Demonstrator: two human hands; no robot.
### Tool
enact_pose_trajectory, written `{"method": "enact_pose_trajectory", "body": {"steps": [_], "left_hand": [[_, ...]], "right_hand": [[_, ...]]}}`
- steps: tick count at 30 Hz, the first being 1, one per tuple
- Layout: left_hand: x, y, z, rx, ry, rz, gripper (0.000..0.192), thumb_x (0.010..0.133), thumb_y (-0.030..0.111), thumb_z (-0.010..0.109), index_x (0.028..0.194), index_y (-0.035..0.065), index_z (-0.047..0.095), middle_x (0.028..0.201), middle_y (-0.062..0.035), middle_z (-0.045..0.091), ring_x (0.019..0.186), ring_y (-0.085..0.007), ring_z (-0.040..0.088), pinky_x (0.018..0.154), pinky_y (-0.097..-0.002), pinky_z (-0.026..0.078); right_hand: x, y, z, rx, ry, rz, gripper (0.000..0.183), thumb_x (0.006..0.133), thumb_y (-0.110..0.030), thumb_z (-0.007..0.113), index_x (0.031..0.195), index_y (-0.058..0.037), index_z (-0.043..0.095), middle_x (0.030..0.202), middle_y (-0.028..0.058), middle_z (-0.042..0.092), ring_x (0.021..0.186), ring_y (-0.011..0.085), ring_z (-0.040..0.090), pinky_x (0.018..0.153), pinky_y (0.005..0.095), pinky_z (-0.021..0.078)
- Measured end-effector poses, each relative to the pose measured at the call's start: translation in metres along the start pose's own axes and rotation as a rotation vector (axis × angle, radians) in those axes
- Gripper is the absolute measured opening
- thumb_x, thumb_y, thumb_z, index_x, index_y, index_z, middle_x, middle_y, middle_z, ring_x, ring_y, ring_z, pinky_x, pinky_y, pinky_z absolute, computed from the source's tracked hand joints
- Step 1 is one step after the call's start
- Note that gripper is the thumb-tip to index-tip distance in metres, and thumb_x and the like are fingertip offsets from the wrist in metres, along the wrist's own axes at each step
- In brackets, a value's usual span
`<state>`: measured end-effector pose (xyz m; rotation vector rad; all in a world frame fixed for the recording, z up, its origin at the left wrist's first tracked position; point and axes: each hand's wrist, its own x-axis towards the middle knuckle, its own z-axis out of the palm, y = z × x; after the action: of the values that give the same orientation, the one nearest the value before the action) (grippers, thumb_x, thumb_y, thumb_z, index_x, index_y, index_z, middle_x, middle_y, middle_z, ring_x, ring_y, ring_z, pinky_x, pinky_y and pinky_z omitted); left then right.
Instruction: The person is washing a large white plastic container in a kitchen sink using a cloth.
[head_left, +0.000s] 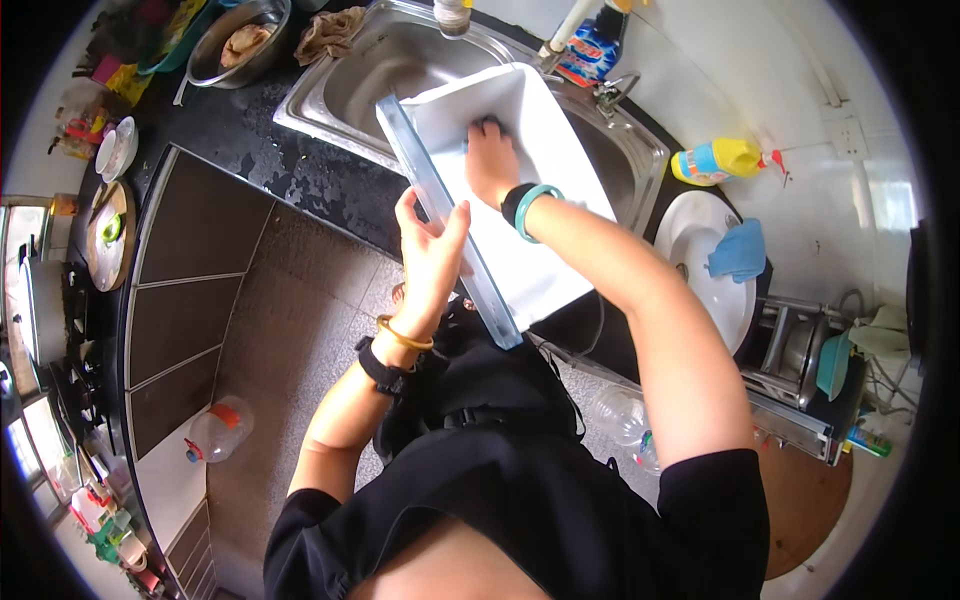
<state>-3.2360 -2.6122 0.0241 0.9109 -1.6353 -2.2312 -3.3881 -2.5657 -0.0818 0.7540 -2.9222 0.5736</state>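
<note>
A white plastic drawer (555, 142) with a translucent bluish front panel (495, 300), like one from a refrigerator, rests tilted over the double-bowl stainless steel sink (360, 90). My left hand (431, 244) grips the panel's edge, thumb on one side and fingers on the other. Inside the drawer, my right hand (493, 161) reaches to the inner wall, palm down. Its bent fingers press on a small dark thing (491, 120), perhaps a scrubber, mostly hidden beneath them.
A faucet (551, 52) rises behind the drawer. On the right are a yellow spray bottle (716, 161) and a white washbasin (694, 225) with a blue cloth (739, 251). A brown rag (330, 34) and a metal bowl (236, 45) sit left of the sink. Plastic bottles (225, 429) lie below.
</note>
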Motion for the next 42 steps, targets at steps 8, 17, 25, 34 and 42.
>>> {"method": "enact_pose_trajectory", "body": {"steps": [8, 17, 25, 34, 42], "left_hand": [[0.015, 0.009, -0.012, -0.022, -0.249, -0.012, 0.065, 0.082, 0.011, 0.057, 0.131, 0.0021, 0.015, 0.070, -0.0026, 0.054, 0.045, -0.0079, 0.050, 0.034, -0.0207, 0.041], [0.011, 0.007, -0.016, -0.057, -0.255, -0.050, 0.059, 0.080, 0.010, 0.059, 0.125, 0.0039, 0.021, 0.066, -0.0030, 0.053, 0.042, -0.0080, 0.048, 0.033, -0.0205, 0.039], [0.012, 0.013, -0.021, -0.046, -0.235, -0.047, 0.062, 0.080, 0.008, 0.058, 0.128, 0.0037, 0.021, 0.064, -0.0006, 0.051, 0.043, -0.0063, 0.047, 0.036, -0.0190, 0.038], [0.013, 0.006, -0.021, 0.073, -0.178, 0.045, 0.067, 0.076, 0.009, 0.060, 0.129, -0.0022, 0.021, 0.074, -0.0056, 0.053, 0.058, -0.0127, 0.053, 0.051, -0.0238, 0.045], [0.026, -0.002, -0.017, -0.076, 0.013, 0.156, 0.077, 0.070, 0.000, 0.053, 0.135, -0.0014, 0.011, 0.135, -0.0199, 0.026, 0.119, -0.0239, 0.035, 0.092, -0.0300, 0.036]], "right_hand": [[0.002, -0.013, 0.021, -0.080, -0.100, 0.043, 0.029, 0.066, -0.008, 0.057, 0.093, 0.0032, 0.053, 0.102, 0.0201, 0.048, 0.089, 0.0339, 0.050, 0.079, 0.0389, 0.0426], [-0.006, -0.010, 0.022, 0.525, -0.232, -0.358, 0.021, 0.066, -0.001, 0.055, 0.086, -0.0066, 0.056, 0.091, 0.0118, 0.058, 0.087, 0.0318, 0.052, 0.080, 0.0388, 0.0389], [-0.001, -0.030, 0.016, 0.618, -0.473, 0.032, 0.017, 0.072, -0.011, 0.054, 0.089, -0.0082, 0.057, 0.079, 0.0148, 0.061, 0.075, 0.0307, 0.059, 0.067, 0.0359, 0.0459], [-0.037, 0.008, 0.027, 0.081, -1.073, -0.344, 0.030, 0.071, -0.015, 0.052, 0.093, 0.0026, 0.062, 0.097, 0.0241, 0.060, 0.093, 0.0329, 0.059, 0.076, 0.0373, 0.0464], [-0.003, -0.019, -0.019, -0.244, -0.119, -0.173, 0.023, 0.077, -0.014, 0.049, 0.088, 0.0024, 0.061, 0.103, 0.0198, 0.047, 0.084, 0.0345, 0.054, 0.073, 0.0384, 0.0484]]}}
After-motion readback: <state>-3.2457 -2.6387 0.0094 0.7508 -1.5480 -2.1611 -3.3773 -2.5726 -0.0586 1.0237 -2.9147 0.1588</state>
